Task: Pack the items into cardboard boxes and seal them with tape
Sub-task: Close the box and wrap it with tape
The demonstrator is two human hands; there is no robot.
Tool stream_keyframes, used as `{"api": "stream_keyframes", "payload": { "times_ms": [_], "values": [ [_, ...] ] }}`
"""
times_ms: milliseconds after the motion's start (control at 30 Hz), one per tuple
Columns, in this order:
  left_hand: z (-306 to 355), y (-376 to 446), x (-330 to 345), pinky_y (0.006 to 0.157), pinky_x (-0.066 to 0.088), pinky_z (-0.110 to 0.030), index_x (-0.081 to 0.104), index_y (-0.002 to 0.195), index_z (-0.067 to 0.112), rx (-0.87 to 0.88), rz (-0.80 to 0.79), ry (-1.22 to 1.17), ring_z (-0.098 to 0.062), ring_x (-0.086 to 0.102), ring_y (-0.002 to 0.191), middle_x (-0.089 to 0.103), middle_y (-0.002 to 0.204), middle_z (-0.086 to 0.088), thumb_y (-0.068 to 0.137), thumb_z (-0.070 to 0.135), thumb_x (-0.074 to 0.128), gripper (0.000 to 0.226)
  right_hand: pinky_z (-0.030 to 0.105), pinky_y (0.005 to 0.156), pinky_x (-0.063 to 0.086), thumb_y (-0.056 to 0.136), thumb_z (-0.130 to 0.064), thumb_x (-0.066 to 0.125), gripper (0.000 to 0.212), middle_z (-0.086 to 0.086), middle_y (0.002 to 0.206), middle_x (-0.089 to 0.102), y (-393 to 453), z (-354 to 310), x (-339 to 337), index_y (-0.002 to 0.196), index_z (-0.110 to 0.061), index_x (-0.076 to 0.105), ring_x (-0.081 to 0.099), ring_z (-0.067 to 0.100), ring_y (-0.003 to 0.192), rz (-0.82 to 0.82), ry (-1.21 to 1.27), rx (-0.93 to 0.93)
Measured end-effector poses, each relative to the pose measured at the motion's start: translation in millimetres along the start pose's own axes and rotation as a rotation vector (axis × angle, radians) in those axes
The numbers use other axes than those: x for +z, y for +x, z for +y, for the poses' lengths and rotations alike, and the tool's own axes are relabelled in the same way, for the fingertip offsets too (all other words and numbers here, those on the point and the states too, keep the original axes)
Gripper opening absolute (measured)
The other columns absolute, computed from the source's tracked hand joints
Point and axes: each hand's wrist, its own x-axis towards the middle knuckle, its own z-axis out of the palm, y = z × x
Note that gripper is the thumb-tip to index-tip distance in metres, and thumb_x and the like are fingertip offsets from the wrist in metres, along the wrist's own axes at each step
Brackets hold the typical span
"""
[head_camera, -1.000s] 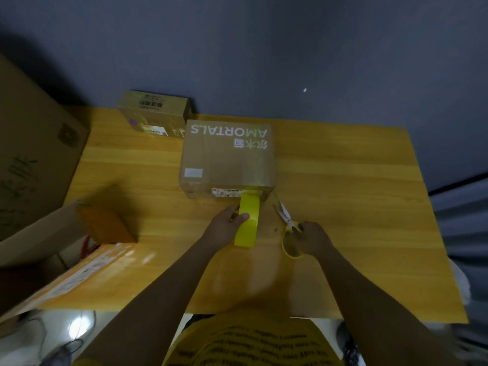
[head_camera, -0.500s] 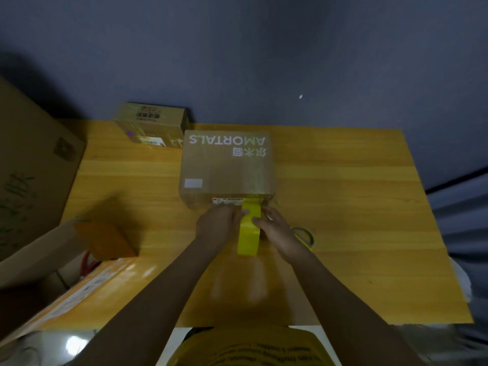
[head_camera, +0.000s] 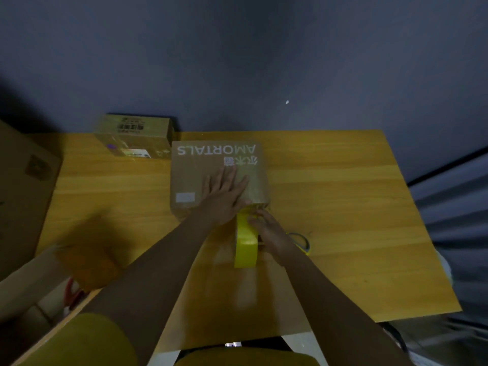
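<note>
Bare forearms; yellow shirt (head_camera: 245, 357) with dark print.

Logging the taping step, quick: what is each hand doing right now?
Left hand: open, flat, pressing on top of the cardboard box.
Right hand: fingers on the yellow tape roll; grip cannot be told.

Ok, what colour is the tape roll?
Yellow tape roll, clearest in the head view.

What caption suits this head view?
Left hand flat on the AMORTALS box; right hand at the yellow tape roll.
</note>
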Motion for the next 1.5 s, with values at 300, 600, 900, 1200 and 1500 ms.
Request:
{"api": "stream_keyframes", "payload": {
  "times_ms": [300, 600, 900, 1200, 1500],
  "values": [
    [1, 0, -2, 0.111, -0.018, -0.055, -0.007, 0.15, 0.04, -0.01, -0.012, 0.028, -0.024, -0.031, 0.142, -0.028, 0.156, 0.004, 0.095, 0.062, 0.022, 0.066, 0.027, 0.067, 0.044, 0.093, -0.007, 0.057, 0.015, 0.011, 0.098, 0.06, -4, 0, 6, 0.106, -0.014, 0.058, 0.057, 0.022, 0.082, 0.115, 0.076, -0.024],
    [2, -3, -3, 0.111, -0.018, -0.055, -0.005, 0.151, 0.04, -0.001, 0.004, 0.005, -0.023, -0.029, 0.142, -0.026, 0.157, 0.004, 0.095, 0.063, 0.024, 0.067, 0.029, 0.073, 0.04, 0.095, -0.006, 0.053, 0.021, 0.01, 0.096, 0.058, -10, 7, 8, 0.113, -0.006, 0.063, 0.051, 0.02, 0.084, 0.15, -0.045, -0.112],
    [11, -44, -9, 0.096, 0.033, -0.044, 0.063, 0.108, 0.015, 0.002, 0.399, -0.289, -0.032, 0.044, 0.113, 0.052, 0.115, -0.006, 0.098, 0.028, 0.049, 0.021, 0.03, 0.062, 0.049, 0.094, -0.009, 0.059, 0.019, -0.008, 0.08, 0.065, -27, 30, -2, 0.105, -0.022, 0.051, 0.062, 0.014, 0.066, 0.087, 0.079, -0.102],
    [31, -85, 19, 0.084, 0.039, -0.031, 0.06, 0.118, 0.015, -0.036, 0.118, -0.315, -0.021, 0.046, 0.112, 0.052, 0.118, -0.003, 0.089, 0.034, 0.064, 0.035, 0.049, 0.084, 0.049, 0.096, -0.013, 0.054, 0.019, 0.015, 0.111, 0.063, -31, 39, -2, 0.106, -0.029, 0.052, 0.061, 0.031, 0.094, 0.073, 0.045, -0.08],
    [39, -80, 3, 0.08, 0.045, -0.035, 0.064, 0.096, 0.021, -0.11, 0.113, -0.226, -0.022, 0.053, 0.103, 0.054, 0.104, 0.0, 0.093, 0.022, 0.057, 0.008, 0.037, 0.072, 0.043, 0.094, -0.013, 0.057, 0.018, 0.025, 0.106, 0.062, -27, 41, 1, 0.102, -0.028, 0.052, 0.056, 0.025, 0.083, 0.104, -0.005, -0.158]
  ]
}}
